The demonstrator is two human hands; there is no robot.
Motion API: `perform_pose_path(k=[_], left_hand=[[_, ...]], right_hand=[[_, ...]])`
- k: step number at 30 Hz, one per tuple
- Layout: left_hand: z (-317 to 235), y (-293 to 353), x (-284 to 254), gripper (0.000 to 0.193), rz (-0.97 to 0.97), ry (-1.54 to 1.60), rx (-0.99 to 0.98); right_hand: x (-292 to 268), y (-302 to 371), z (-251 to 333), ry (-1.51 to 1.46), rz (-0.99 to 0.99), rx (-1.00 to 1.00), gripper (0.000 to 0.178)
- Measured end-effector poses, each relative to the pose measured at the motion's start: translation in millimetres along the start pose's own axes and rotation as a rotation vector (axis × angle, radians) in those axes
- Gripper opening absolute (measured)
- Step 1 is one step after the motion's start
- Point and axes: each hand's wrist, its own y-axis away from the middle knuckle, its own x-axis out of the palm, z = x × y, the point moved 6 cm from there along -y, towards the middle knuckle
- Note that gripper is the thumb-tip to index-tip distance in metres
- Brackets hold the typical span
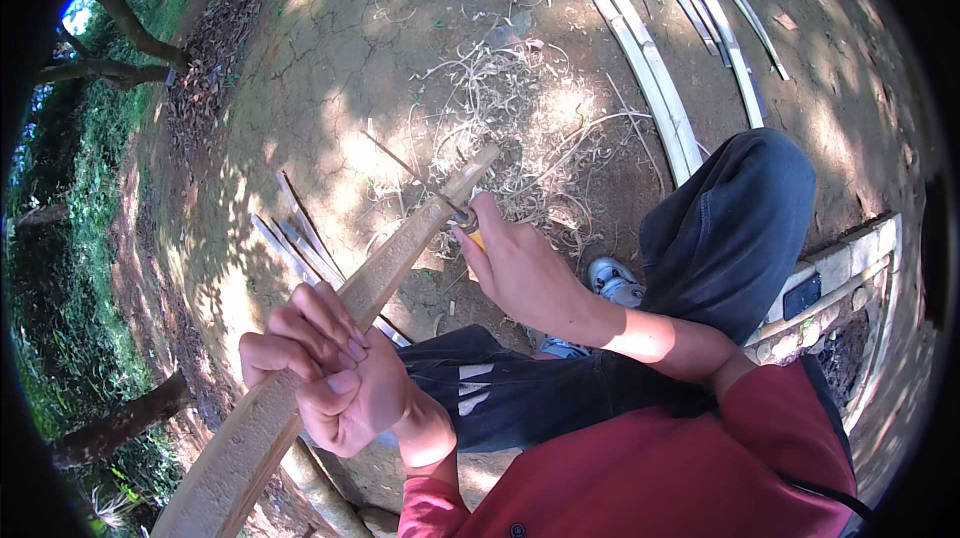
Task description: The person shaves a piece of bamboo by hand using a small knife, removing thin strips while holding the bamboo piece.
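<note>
A long, pale strip of wood (392,256), which looks like split bamboo, runs slantwise from the lower left up to a narrow end near the middle. My left hand (335,368) is wrapped around it about halfway along, fingers curled over the edge. Closer to the narrow end, my right hand (525,263) grips the yellow handle of a knife (412,170). Its thin dark blade shows nearly edge-on and crosses the strip, pointing up and left. Whether the blade's edge touches the wood cannot be told. Most of the handle is hidden in my fist.
Curled wood shavings (510,98) lie heaped on the bare earth ahead. Long split strips (640,58) rest at the upper right, shorter ones (300,238) at the left. My bent knee (740,228) rises beside my right arm. A dark phone (802,296) lies on a bamboo bench (850,258).
</note>
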Motion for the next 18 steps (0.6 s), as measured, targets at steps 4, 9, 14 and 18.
perform_pose_path(k=[4,9,14,18], left_hand=[[5,-6,-4,0.018,-0.002,0.050,0.028],[4,-13,-11,0.017,0.017,0.067,-0.005],[2,-14,-8,0.017,0.016,0.050,0.004],[3,-16,-5,0.017,0.045,0.002,0.028]], right_hand=[[42,-14,-76,0.181,0.060,0.145,0.020],[37,-12,-63,-0.019,0.196,0.198,0.034],[42,-11,-73,-0.073,0.184,0.102,0.039],[47,-13,-84,-0.123,0.123,0.006,0.042]])
